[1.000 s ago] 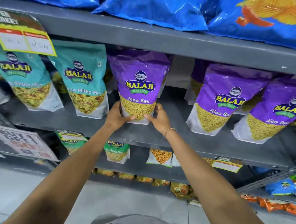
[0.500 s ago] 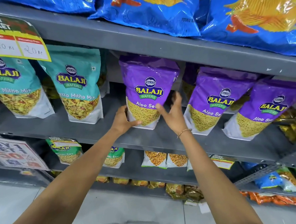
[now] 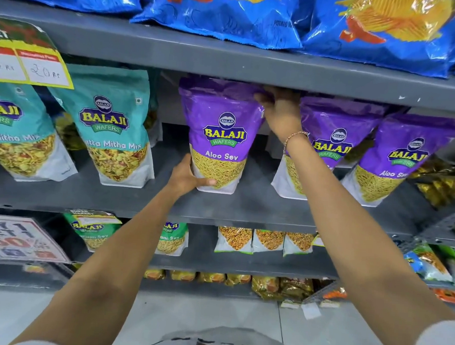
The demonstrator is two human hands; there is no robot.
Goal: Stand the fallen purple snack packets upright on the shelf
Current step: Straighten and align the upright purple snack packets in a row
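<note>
A purple Aloo Sev packet (image 3: 220, 124) stands upright on the grey middle shelf (image 3: 245, 208). My left hand (image 3: 187, 176) grips its lower left corner, thumb across the front. My right hand (image 3: 280, 111) holds its upper right corner just under the shelf above. Two more purple packets, the nearer purple packet (image 3: 334, 141) and the far right purple packet (image 3: 405, 162), stand to the right, leaning slightly left; my right forearm covers part of the nearer one.
Two teal Khatta Mitha Mix packets (image 3: 112, 122) stand to the left under a yellow price tag (image 3: 28, 64). Blue chip bags (image 3: 225, 9) fill the top shelf. Smaller snack packs (image 3: 233, 239) line the lower shelves. Dark gold packets (image 3: 439, 182) lie at the far right.
My right hand rose from the packet's lower right edge to its top right corner. My left hand stayed at the bottom left. The packet now stands straighter and further right.
</note>
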